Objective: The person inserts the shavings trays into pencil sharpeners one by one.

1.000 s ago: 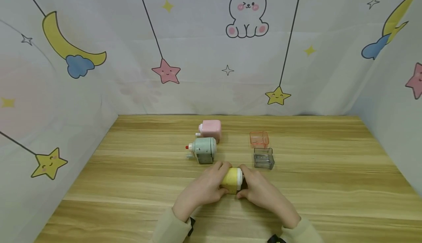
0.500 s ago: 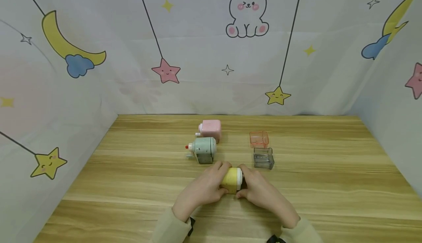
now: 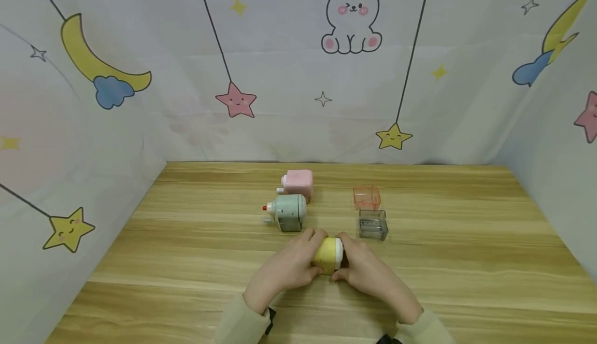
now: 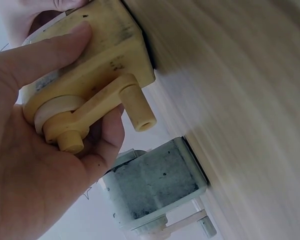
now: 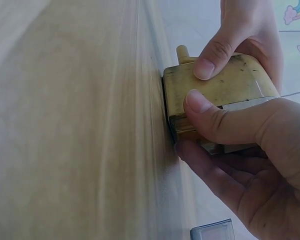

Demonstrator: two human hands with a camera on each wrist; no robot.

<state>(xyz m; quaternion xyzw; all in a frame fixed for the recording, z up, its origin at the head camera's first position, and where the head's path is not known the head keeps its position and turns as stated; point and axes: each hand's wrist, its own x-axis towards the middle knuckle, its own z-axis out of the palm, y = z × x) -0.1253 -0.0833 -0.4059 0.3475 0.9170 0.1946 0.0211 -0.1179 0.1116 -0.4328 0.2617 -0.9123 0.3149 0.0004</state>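
Note:
A yellow crank pencil sharpener (image 3: 325,257) with a white front end lies between my two hands, low over the table. My left hand (image 3: 294,263) grips its body from the crank side, thumb along one face. The crank (image 4: 102,102) shows in the left wrist view, beside the palm. My right hand (image 3: 366,269) holds the front end, its thumb on one side and fingers curled on the other. In the right wrist view, an amber see-through part (image 5: 187,135) shows beneath the right thumb. The right fingers partly hide the front end.
Behind my left hand stand a grey-green crank sharpener (image 3: 290,212) and a pink one (image 3: 299,182). To their right sit a clear orange shavings drawer (image 3: 366,197) and a smoky grey one (image 3: 373,225). A printed cloth (image 3: 289,137) hangs behind the wooden table (image 3: 466,240).
My right hand has shifted very slightly left against the yellow pencil sharpener. My left hand and the other things stay where they were.

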